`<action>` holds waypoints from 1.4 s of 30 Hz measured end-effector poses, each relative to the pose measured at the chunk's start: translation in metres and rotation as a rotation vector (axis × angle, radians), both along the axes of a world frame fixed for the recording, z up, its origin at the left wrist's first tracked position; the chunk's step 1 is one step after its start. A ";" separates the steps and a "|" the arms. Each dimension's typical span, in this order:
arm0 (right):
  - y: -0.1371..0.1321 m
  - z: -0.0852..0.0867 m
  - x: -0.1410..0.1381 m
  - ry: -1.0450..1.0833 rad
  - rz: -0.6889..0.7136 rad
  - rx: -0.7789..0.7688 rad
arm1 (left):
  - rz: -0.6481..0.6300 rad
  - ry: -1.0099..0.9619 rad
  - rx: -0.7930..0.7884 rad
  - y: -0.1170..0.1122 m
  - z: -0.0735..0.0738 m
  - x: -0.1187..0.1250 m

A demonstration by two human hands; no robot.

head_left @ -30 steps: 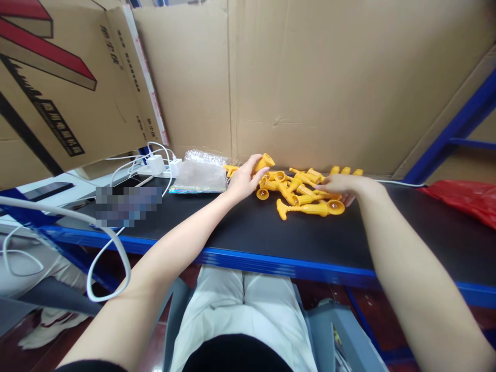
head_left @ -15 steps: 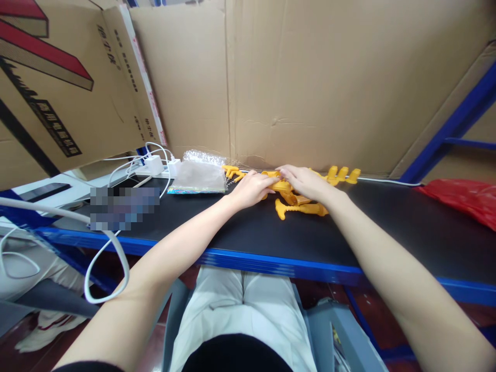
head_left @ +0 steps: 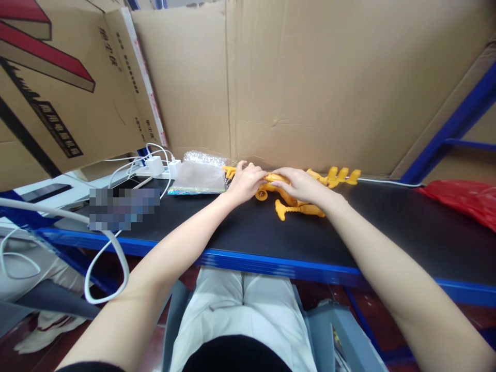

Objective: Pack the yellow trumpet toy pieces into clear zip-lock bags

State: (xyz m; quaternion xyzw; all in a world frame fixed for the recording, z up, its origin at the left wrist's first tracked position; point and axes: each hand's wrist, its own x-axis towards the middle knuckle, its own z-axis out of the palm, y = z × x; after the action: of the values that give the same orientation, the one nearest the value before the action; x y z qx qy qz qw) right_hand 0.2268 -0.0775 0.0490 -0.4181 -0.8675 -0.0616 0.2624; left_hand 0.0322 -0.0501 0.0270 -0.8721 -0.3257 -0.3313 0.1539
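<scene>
Several yellow plastic toy parts lie on the black tabletop in front of me. My left hand (head_left: 247, 182) is closed, its fingers curled on the left end of a yellow plastic piece (head_left: 276, 177). From the other side my right hand (head_left: 300, 184) grips the same piece, its fingers bent over it. Just below the hands rests a yellow toy hammer (head_left: 282, 210), its handle end partly hidden by my right wrist. A round yellow part (head_left: 261, 195) shows under my left fingers. Farther right lies a yellow part with several prongs (head_left: 343, 176).
Left of my hands is a clear plastic bag (head_left: 201, 173) with a colourful edge. White chargers (head_left: 154, 165) with cables sit farther left, behind a blurred-out object (head_left: 126, 208). A red plastic bag (head_left: 465, 199) lies at right. Cardboard (head_left: 310, 82) stands along the back.
My hands have moved slightly apart, the left one a little to the left. More of the yellow parts between and under them now shows, including the round one.
</scene>
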 end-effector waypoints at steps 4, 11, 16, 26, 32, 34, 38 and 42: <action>0.000 0.001 0.002 -0.008 -0.004 0.067 | 0.028 -0.061 0.032 -0.002 0.003 -0.002; 0.002 0.000 0.004 -0.009 -0.001 0.079 | 0.168 -0.132 -0.054 0.006 0.002 -0.009; 0.004 -0.001 0.007 -0.059 0.002 0.118 | 0.172 -0.141 -0.142 0.004 0.001 -0.009; 0.002 -0.001 0.007 -0.119 -0.077 0.104 | 0.195 -0.104 -0.177 -0.002 0.002 -0.007; 0.004 -0.003 0.005 -0.237 -0.164 0.051 | 0.194 -0.078 -0.179 0.000 -0.001 -0.006; 0.003 -0.002 0.005 -0.252 -0.195 0.056 | 0.200 -0.067 -0.181 0.000 0.000 -0.005; 0.001 -0.001 0.006 -0.235 -0.171 0.092 | 0.211 -0.076 -0.187 -0.002 0.000 -0.004; 0.000 0.000 0.007 -0.230 -0.132 0.167 | 0.226 -0.083 -0.194 -0.001 0.000 -0.005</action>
State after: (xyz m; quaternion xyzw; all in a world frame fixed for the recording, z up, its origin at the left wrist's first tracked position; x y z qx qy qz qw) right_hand 0.2334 -0.0773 0.0490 -0.4408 -0.8544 -0.1983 0.1905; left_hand 0.0274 -0.0515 0.0274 -0.8263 -0.4583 -0.3144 0.0917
